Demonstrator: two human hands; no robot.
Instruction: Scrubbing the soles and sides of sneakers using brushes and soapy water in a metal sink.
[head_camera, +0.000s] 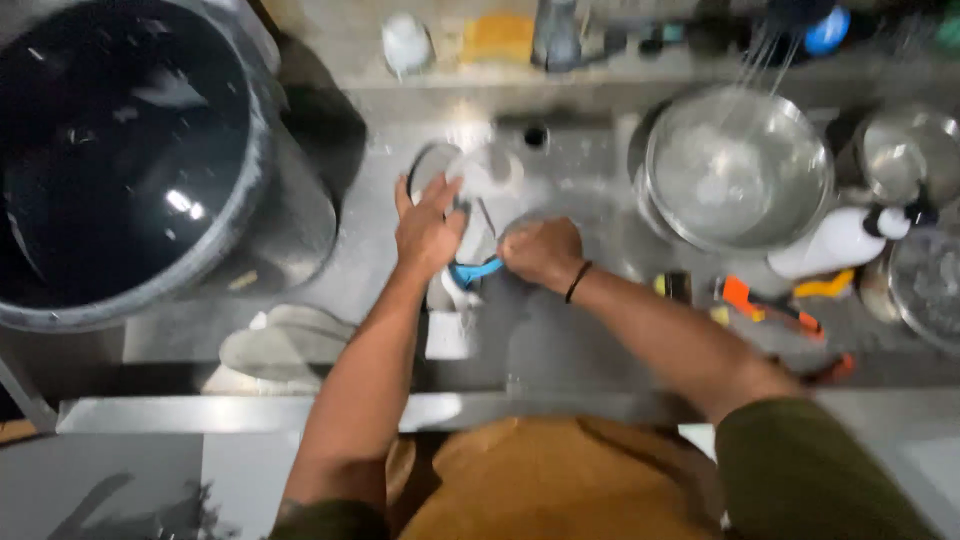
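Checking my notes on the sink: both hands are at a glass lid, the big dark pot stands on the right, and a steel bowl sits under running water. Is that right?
Not quite. The head view shows the big dark pot on the left, not the right. The rest holds: left hand and right hand at the glass lid, steel bowl under running water.

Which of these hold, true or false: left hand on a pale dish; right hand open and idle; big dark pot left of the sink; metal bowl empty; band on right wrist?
1. The left hand rests on a pale round dish. True.
2. The right hand lies open. False: it is fisted over the dish.
3. A large dark round pot stands on the left. True.
4. The round metal bowl is dry. False: water streams in.
5. A dark band circles the right wrist. True.
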